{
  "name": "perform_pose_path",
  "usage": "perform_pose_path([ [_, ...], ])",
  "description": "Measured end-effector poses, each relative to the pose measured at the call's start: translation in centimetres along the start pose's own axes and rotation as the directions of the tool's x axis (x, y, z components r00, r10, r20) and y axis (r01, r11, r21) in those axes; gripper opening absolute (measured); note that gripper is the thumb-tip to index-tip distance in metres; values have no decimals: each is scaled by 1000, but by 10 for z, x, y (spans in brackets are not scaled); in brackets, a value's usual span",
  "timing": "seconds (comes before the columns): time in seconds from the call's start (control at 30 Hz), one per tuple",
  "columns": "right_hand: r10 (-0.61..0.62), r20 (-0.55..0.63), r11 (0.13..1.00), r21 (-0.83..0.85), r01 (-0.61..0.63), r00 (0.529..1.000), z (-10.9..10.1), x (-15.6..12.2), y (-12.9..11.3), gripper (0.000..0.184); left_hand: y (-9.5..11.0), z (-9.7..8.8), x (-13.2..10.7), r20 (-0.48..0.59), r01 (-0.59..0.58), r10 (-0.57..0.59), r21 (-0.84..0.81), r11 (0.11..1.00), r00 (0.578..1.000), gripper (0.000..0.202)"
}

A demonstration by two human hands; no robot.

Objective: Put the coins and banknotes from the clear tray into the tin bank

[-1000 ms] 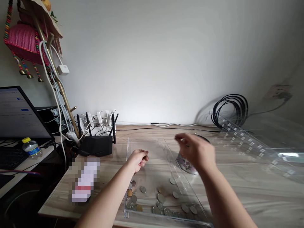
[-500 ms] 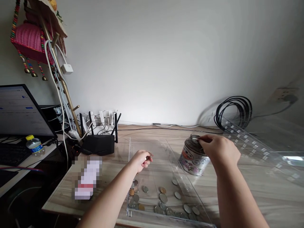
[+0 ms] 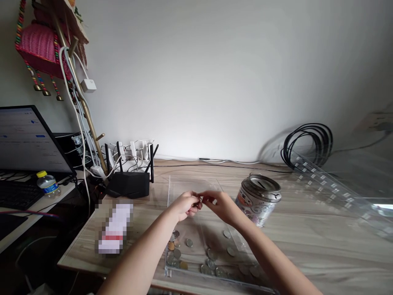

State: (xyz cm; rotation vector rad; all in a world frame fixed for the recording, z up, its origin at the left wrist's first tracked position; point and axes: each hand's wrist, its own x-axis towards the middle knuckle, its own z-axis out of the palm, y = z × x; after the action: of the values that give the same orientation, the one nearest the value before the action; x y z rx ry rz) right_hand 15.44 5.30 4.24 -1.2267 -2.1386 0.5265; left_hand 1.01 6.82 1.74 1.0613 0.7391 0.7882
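Note:
My left hand (image 3: 186,205) is closed above a clear plastic tray (image 3: 168,221), its fingers curled around what appears to be a coin, mostly covered. The fingertips of my right hand (image 3: 216,200) pinch together right at the left hand's fingers; whatever lies between them is too small to make out. Several silver and brassy coins lie in the tray, among them a silver coin (image 3: 189,243) and a brassy coin (image 3: 183,265). To the right stands a patterned coin tin (image 3: 259,200), upright, with a slot in its metal lid.
A black router (image 3: 128,184) and white cabled devices stand at the back left. A blurred paper item (image 3: 115,229) lies left of the tray. Coiled black cable (image 3: 307,143) and a clear ridged plastic panel (image 3: 331,184) are at the right. A laptop (image 3: 33,139) and a bottle (image 3: 49,184) are far left.
My right hand has left the tin's lid and moved left to meet my left hand over the tray. The lid's slot is now uncovered. My left hand stays nearly in place.

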Motion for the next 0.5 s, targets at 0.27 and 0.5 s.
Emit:
perform_pose_path([
  [0.27, -7, -28, 1000, 28, 8, 1000, -12, -8, -3, 24, 3, -1, -3, 160, 23, -17, -33, 999, 987, 10],
  [0.5, -104, -2, 987, -126, 103, 995, -18, -13, -14, 24, 1, -1, -1, 227, 164, -144, -73, 984, 963, 7],
])
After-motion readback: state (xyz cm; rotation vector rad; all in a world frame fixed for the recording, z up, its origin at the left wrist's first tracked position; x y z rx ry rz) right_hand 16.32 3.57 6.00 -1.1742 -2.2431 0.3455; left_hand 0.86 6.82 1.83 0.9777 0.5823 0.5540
